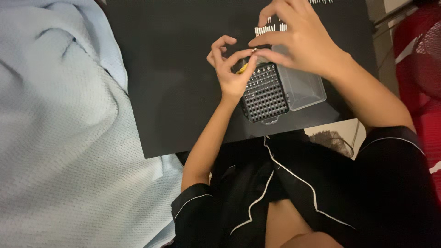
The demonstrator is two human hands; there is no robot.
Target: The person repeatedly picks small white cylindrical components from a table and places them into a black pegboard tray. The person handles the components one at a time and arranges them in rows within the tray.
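Nearest me: my lap in a black garment with white piping (275,183), and a pale blue blanket (55,138) on my left.

Next, the black surface (174,92), its near edge just above my lap.

On it, a dark bit holder (265,95) with rows of small round sockets. A clear plastic lid (301,85) lies open, touching the holder's right side.

Above the holder, my left hand (229,69): narrow grip, thumb and forefinger pinched on a small metal bit (253,50), something yellow (242,69) tucked beneath the fingers.

My right hand (298,39) meets it, fingertips closed on the same bit.

Farthest: a row of loose silver bits (271,29) on the surface, partly hidden behind my right hand.
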